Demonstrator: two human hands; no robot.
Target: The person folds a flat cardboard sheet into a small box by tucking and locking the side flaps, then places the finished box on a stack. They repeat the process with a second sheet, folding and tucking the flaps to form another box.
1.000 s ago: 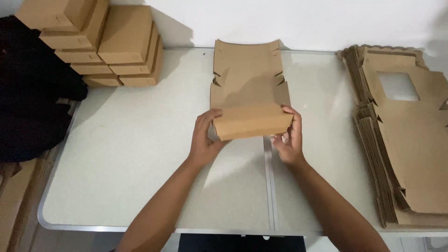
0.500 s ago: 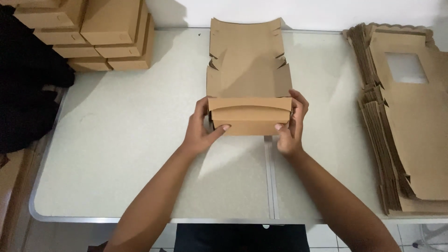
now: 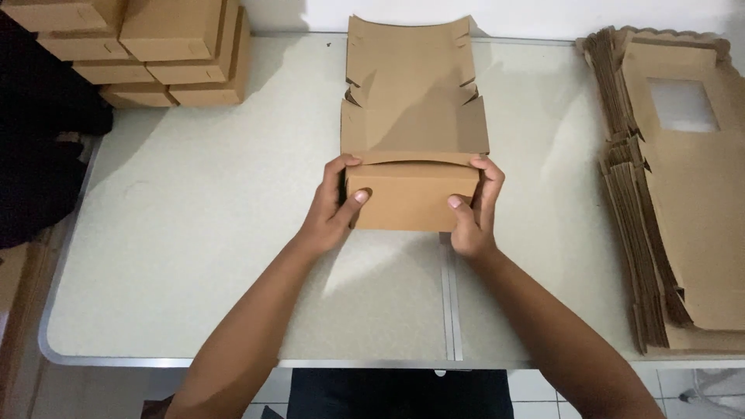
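Centrally in the frame, a half-folded cardboard box (image 3: 412,198) sits on the pale table (image 3: 194,256), its lid panel lying flat toward the top. The left hand (image 3: 335,208) and right hand (image 3: 475,209) grip its two ends, thumbs on the front wall. Uneven pressure could, I judge, buckle that wall or let the side flaps spring open.

Soft, even light falls from above on the pale grey table (image 3: 194,256). The forearms cast weak shadows toward the near edge. The picture is sharp, without glare; the far left corner stays dark.
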